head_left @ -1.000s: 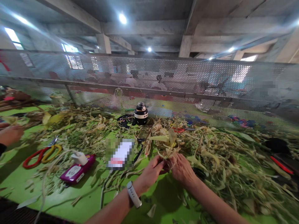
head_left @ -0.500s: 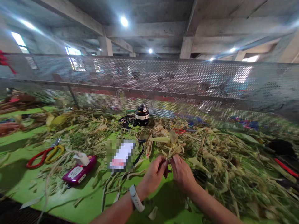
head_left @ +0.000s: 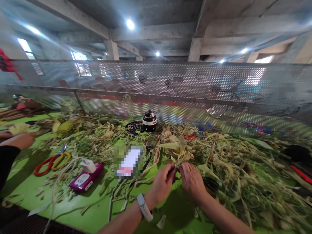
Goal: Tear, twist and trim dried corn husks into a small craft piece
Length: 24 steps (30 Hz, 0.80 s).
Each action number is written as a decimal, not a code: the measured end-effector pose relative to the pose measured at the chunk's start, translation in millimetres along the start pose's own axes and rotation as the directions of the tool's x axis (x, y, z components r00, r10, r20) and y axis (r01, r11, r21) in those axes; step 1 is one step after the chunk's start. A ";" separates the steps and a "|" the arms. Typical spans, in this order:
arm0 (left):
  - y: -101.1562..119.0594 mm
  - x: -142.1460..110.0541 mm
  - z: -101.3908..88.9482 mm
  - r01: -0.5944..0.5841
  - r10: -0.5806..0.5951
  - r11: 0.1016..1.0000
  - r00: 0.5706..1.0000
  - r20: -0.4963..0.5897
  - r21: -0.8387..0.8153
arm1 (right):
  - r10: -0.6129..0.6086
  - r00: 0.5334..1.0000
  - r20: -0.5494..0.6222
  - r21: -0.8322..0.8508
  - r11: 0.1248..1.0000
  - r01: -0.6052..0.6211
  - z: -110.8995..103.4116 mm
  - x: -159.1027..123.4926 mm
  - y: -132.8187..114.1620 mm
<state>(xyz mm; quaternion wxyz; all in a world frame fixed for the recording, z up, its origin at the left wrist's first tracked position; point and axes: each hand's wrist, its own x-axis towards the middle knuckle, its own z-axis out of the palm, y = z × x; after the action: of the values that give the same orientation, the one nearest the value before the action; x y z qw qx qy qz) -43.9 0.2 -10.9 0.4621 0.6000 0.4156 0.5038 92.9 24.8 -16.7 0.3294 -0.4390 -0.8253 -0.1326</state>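
Observation:
In the head view, my left hand point(head_left: 161, 183) and my right hand point(head_left: 193, 182) meet over the green table, fingertips pinched together. Between them is a bunch of pale, dried husk-like leaves point(head_left: 180, 150), its wider leaves pointing up and away from me. The fingers cover the lower end of the bunch. A dark reddish bit shows under the left fingertips, too small to name. Dried leaf scraps point(head_left: 223, 165) lie heaped right beside my right hand. Left of my left hand lies a lit phone point(head_left: 129, 162), its screen blurred out.
Red-and-yellow scissors point(head_left: 52, 162) lie on the left near a purple power strip point(head_left: 85, 178) with a white plug and cable. A black jar-like container point(head_left: 149, 121) stands before the perforated metal screen point(head_left: 170, 79). Another person's hand point(head_left: 20, 139) is at far left.
The view has swung slightly left. At the far left, the other person's hand and dark sleeve have come further into view. My hands keep their pinch on the bunch, barely shifting.

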 end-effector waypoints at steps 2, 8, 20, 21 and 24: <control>0.3 1.1 -0.9 0.029 -0.029 1.000 1.000 0.002 -0.006 | 0.007 1.000 0.015 0.035 0.999 -0.007 0.1 -0.6 0.0; 9.7 4.3 -6.7 0.178 -0.156 0.966 0.980 0.126 -0.187 | 0.206 0.964 0.169 0.463 0.847 -0.262 0.0 2.2 -2.7; 13.8 4.3 -10.9 0.170 -0.158 0.980 0.981 0.112 -0.106 | 0.248 0.923 0.295 0.654 0.652 -0.384 0.2 3.3 -2.8; 13.3 4.4 -11.2 0.177 -0.165 0.978 0.980 0.116 -0.107 | 0.225 0.924 0.309 0.657 0.652 -0.378 -1.3 4.4 -1.3; 12.5 4.3 -12.1 0.175 -0.164 0.981 0.979 0.123 -0.087 | 0.181 0.916 0.358 0.670 0.634 -0.387 -6.3 7.2 2.0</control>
<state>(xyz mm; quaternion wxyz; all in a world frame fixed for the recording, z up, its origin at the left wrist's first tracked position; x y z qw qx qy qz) -54.9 3.2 3.1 0.5553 0.5670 0.4129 0.4469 94.3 27.4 -7.4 0.3829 -0.4099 -0.7641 0.3186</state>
